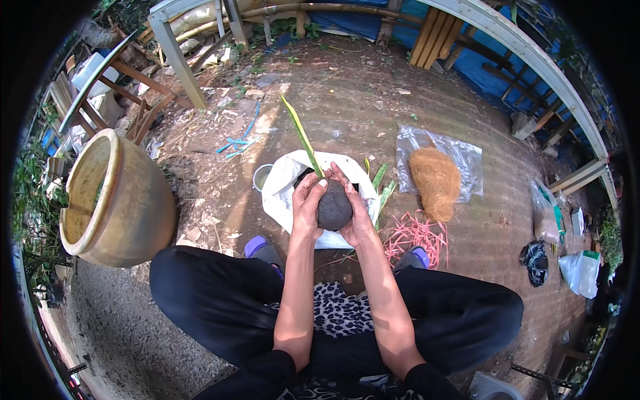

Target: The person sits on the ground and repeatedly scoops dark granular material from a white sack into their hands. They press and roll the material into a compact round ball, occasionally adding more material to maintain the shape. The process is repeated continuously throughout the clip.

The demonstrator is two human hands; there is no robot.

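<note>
Both my left hand and my right hand are closed around a dark ball of soil, one from each side. A long green leaf with yellow edges rises from the top of the ball, leaning away to the left. Below my hands an opened white plastic sack stands on the ground, with dark material partly showing inside. Behind its left side is a small clear cup. More green leaves lie at the sack's right side.
Brown coconut fibre lies on a clear plastic bag at the right, with pink plastic string nearer me. A large clay pot lies tilted at the left. Blue string is on the dirt, and plastic bags sit far right.
</note>
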